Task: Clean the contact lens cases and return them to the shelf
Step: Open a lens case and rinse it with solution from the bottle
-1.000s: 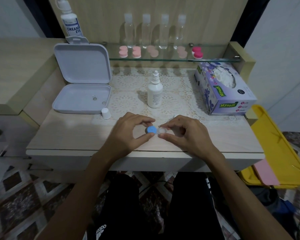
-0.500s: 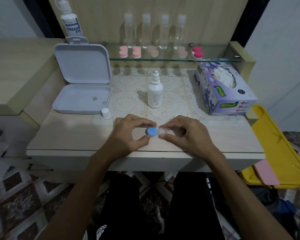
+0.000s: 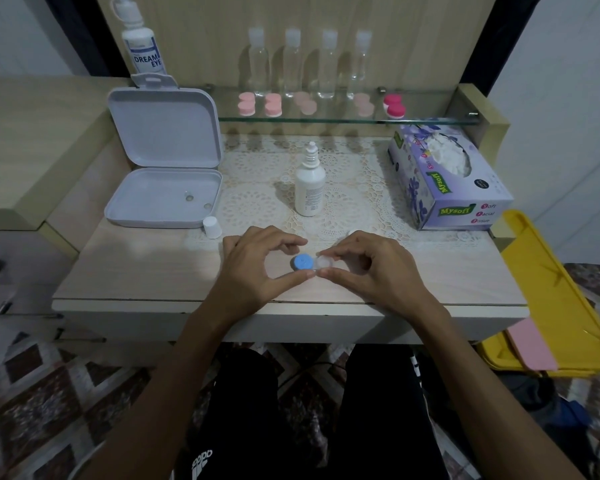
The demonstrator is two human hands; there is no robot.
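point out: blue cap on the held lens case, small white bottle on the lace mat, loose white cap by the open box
blue cap (image 3: 302,262), head view, centre of its round top
small white bottle (image 3: 309,193), head view, middle of its body
loose white cap (image 3: 211,227), head view, its side wall

1. The table (image 3: 118,282) has a pale wood-grain top with a smooth, matt finish.
2. A white lace mat (image 3: 354,188) lies on it, openwork and textured.
3. The hinged box (image 3: 163,161) looks like matt white plastic.
4. The solution bottle (image 3: 309,192) is opaque white plastic with a slight sheen.
5. The shelf (image 3: 430,117) is clear glass, glossy at its edge.
6. The tissue box (image 3: 447,188) is printed card with soft white paper showing at its opening.
7. The contact lens case (image 3: 309,262) has a smooth blue plastic cap beside a translucent one.
8. The yellow tray (image 3: 551,289) is glossy plastic.
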